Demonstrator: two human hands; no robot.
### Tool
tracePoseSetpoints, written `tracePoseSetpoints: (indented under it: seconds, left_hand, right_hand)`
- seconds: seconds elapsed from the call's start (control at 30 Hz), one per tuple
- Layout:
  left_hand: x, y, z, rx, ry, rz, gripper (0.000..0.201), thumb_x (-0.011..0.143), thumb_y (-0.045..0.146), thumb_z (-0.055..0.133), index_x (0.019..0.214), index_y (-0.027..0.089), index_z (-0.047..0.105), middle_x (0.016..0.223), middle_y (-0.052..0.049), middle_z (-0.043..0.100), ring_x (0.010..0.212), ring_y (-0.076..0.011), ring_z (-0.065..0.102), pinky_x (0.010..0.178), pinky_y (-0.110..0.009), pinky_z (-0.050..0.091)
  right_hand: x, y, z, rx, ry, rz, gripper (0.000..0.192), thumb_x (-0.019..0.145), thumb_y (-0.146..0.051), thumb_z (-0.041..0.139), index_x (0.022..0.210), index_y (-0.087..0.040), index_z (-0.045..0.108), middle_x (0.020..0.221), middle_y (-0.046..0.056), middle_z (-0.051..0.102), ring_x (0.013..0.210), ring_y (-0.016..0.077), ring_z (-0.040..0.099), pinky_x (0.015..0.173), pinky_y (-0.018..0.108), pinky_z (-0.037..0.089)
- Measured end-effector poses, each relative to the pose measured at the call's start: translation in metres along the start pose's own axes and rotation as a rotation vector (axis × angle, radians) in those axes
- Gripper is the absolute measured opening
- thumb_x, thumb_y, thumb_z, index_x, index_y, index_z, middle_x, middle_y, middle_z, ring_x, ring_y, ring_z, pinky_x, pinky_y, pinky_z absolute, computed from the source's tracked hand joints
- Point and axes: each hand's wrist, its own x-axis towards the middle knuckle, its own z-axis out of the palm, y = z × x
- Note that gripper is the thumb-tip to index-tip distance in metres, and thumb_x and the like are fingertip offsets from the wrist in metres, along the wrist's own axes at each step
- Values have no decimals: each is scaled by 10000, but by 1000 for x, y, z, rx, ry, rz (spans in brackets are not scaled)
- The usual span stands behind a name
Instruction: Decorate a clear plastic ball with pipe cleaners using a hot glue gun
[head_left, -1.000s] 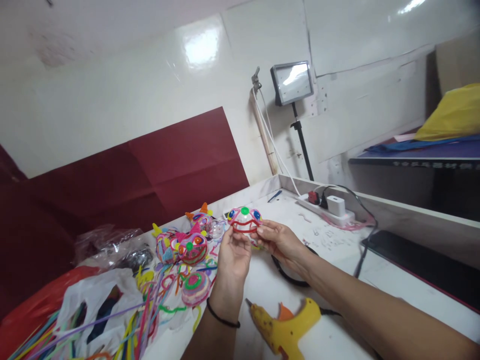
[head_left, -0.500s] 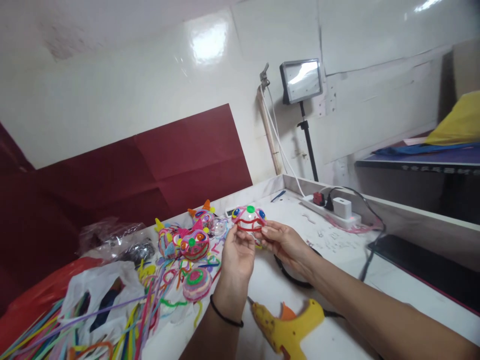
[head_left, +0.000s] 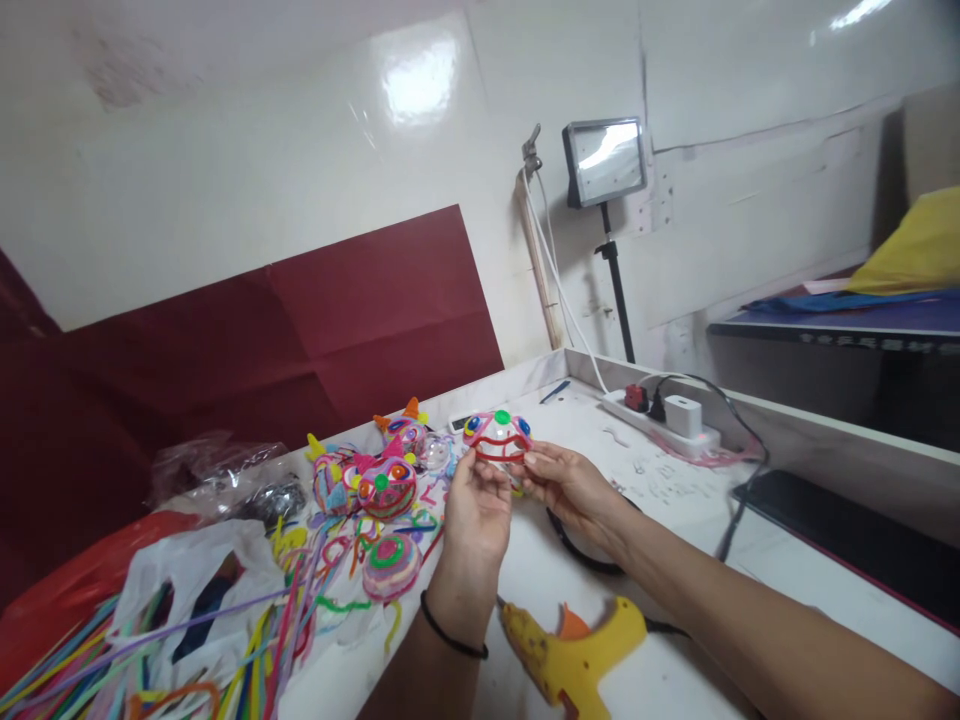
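Between my two hands, above the white table [head_left: 529,570], is a clear plastic ball [head_left: 498,432] decorated as a face. It has a green nose, blue eyes and a red mouth outline of pipe cleaner. My left hand [head_left: 480,510] grips its lower left side with curled fingers. On the lower right, my right hand [head_left: 574,490] pinches it between thumb and fingers. Below my hands lies a yellow hot glue gun [head_left: 562,650], its nozzle toward my left wrist. The underside of the ball is hidden by my fingers.
Left of my hands sit several decorated balls, including a pink cat-like one [head_left: 386,488], among loose pipe cleaners [head_left: 300,620] and a white plastic bag [head_left: 195,560]. A power strip [head_left: 667,425], a black phone-like slab [head_left: 847,540] and a lamp on a stand [head_left: 606,165] are at right.
Almost nothing differs. The view has shifted very slightly, while both hands keep the same hold on the decorated ball.
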Motion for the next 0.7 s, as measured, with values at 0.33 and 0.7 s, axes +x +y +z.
tracePoseSetpoints:
  seconds: [0.33,0.7]
  left_hand:
    - [-1,-2,-1,-7,1,0,290,919,80,432,641,135,497,484,56,446,390,-34,440,410,-129,412]
    - [1,-3,-3,-23,24,3,268,916,85,444,661,137,507,490,61,445,396,-34,435,408,-132,406]
  right_hand:
    - [0,-2,1,0,9,-2,197,603,-75,812,744,-132,688,636,23,712,615,115,675,566,182,535]
    - [1,1,-4,-4,-8,-2,201,611,-87,805,763,-146,687,657,6,700,622,119,677,589,200,541]
